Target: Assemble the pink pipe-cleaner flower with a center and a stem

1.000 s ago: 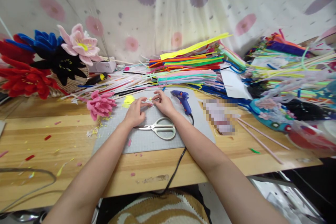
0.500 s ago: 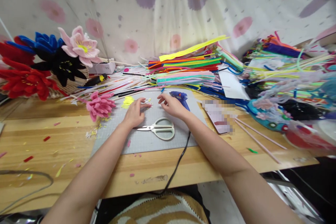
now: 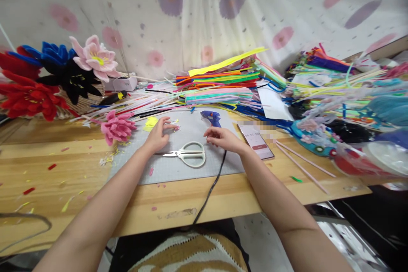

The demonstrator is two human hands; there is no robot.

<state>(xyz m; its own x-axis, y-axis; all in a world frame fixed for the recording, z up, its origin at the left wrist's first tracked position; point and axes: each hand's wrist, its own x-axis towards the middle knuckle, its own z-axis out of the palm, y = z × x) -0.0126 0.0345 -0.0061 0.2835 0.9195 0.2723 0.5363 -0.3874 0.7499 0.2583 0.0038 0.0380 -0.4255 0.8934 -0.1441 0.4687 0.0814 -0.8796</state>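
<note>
Left hand [image 3: 157, 136] placed beside pale bits [image 3: 176, 127]; grip cannot be told. Right hand [image 3: 225, 139] loosely open near glue gun [image 3: 211, 118] by mat's [image 3: 174, 173] far edge; cord [image 3: 209, 194] best kept clear of scissors [image 3: 182, 154].

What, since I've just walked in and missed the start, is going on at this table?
A person has both bare hands over a grey cutting mat. The left hand is beside small pale bits; whether it pinches any is too small to tell. The right hand, fingers loosely curled, shows nothing in its grip and is close to the blue glue gun. The scissors lie on the mat between the hands, with a pink fuzzy flower by the mat's left edge.
</note>
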